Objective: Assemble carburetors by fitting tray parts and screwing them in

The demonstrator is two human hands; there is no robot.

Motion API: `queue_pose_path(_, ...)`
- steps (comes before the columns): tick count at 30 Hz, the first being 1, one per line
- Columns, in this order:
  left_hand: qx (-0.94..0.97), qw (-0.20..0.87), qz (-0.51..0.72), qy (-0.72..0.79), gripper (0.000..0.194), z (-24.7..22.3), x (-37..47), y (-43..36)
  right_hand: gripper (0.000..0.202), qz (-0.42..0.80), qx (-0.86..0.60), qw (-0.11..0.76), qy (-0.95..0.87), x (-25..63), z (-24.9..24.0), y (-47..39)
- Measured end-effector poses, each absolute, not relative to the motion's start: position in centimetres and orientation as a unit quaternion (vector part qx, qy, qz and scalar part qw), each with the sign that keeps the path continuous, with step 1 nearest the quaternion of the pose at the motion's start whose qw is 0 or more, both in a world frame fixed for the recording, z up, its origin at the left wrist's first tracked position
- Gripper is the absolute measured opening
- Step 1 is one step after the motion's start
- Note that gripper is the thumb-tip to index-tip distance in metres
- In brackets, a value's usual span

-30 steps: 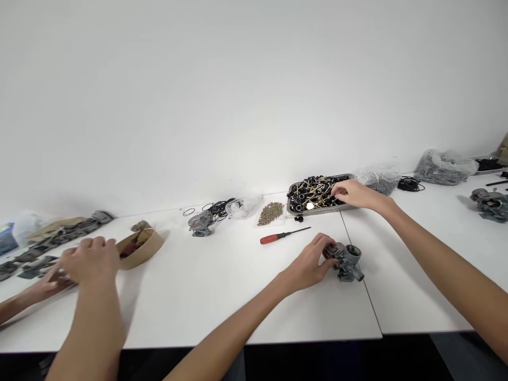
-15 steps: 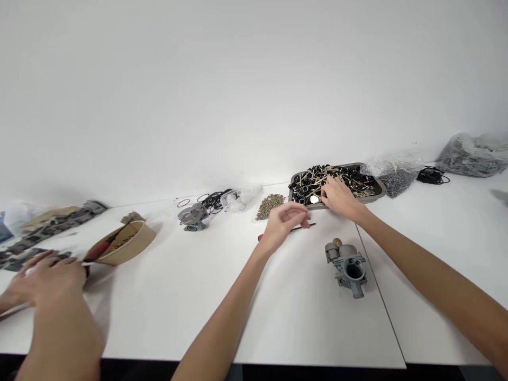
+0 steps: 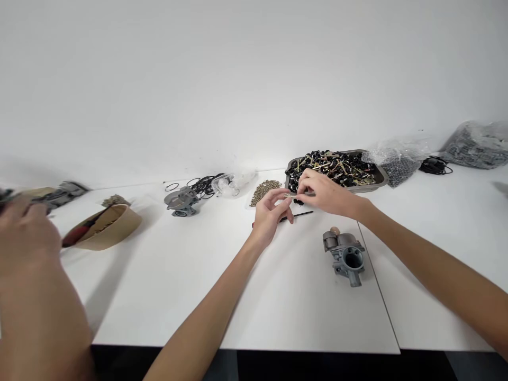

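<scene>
In front of the tray, my two hands meet around a small thin metal part (image 3: 291, 196), pale gold, with a dark bit below it. My right hand (image 3: 319, 193) pinches one end of it. My left hand (image 3: 272, 211) has thumb and forefinger closed at the other end; the fingers partly cover the part. Behind them, a metal tray (image 3: 381, 182) holds a heap of black and gold-coloured small parts. A screwdriver (image 3: 304, 214) lies on the table beneath my left hand. Nearer to me stands a grey carburetor (image 3: 349, 256), its round bore facing me.
A second carburetor (image 3: 181, 201) sits left, near black rubber rings (image 3: 204, 185) and a pile of brass pieces (image 3: 264, 191). Plastic bags of parts (image 3: 397, 164) lie right. At far left, a co-worker's hand (image 3: 27, 233) is beside a cardboard tub (image 3: 115, 227).
My right hand has come out of the tray toward my left with a small metal part, and the fingers of both now meet on it. The co-worker's hand has moved up and left.
</scene>
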State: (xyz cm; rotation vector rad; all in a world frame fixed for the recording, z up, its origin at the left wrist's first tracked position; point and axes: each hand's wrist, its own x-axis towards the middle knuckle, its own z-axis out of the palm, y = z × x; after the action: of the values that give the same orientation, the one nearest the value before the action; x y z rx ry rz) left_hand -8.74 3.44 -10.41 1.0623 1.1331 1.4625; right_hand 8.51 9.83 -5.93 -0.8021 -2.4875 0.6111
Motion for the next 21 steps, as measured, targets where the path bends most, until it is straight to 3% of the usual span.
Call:
queue_pose_path(8,0.405,0.492,0.621,0.456,0.042,-10.6,-8.6,3.4,0.023,0.253,-0.282,0.177,-0.908,8.7,-6.4,10.0)
queue_pose_path(15,0.416,0.485,0.61,0.469,0.042,-10.7,-8.7,3.4,0.017,0.196,-0.457,0.137,-0.857,15.8,-4.7,15.5)
queue_pose_path(21,0.433,0.468,0.588,0.498,0.045,-11.3,-8.8,3.6,0.025,0.196,-0.468,0.11,-0.855,16.8,-6.4,16.6)
